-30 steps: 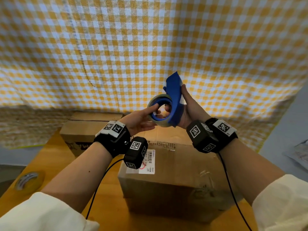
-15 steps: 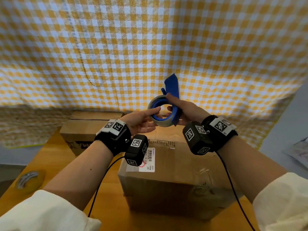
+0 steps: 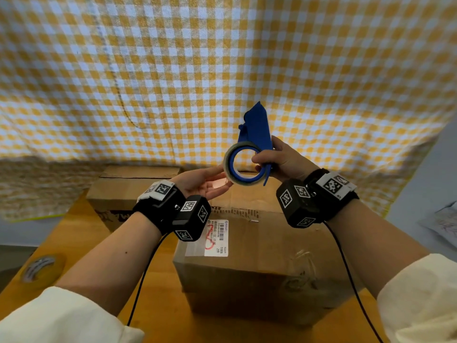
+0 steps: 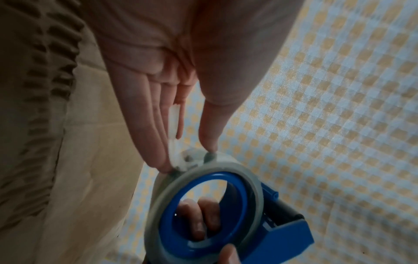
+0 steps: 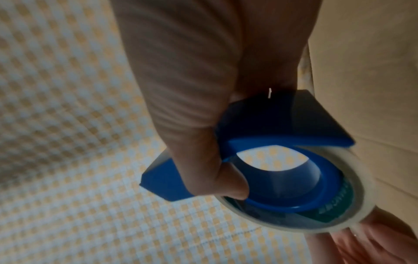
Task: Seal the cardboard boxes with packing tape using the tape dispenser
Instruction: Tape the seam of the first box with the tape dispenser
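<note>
A large cardboard box (image 3: pixel 259 263) bearing a white shipping label (image 3: pixel 217 237) is seen nearest on the wooden table (image 3: pixel 74 243), with a spare tape roll (image 3: pixel 40 267) lying at the table's left edge. Above the box, the blue tape dispenser (image 3: pixel 256 134) is gripped by the right hand (image 3: pixel 284 160), thumb hooked into the roll's core and fingers curled round the frame. Compared with half a second ago, the dispenser is turned so that the ring of the packing tape (image 3: pixel 243 167) faces the camera more squarely. The left hand (image 3: pixel 202 181) is held flat, its straight fingertips (image 4: pixel 162 166) touching the roll's outer rim. A second cardboard box (image 3: pixel 128 184) sits behind, before a yellow checked cloth (image 3: pixel 173 70).
</note>
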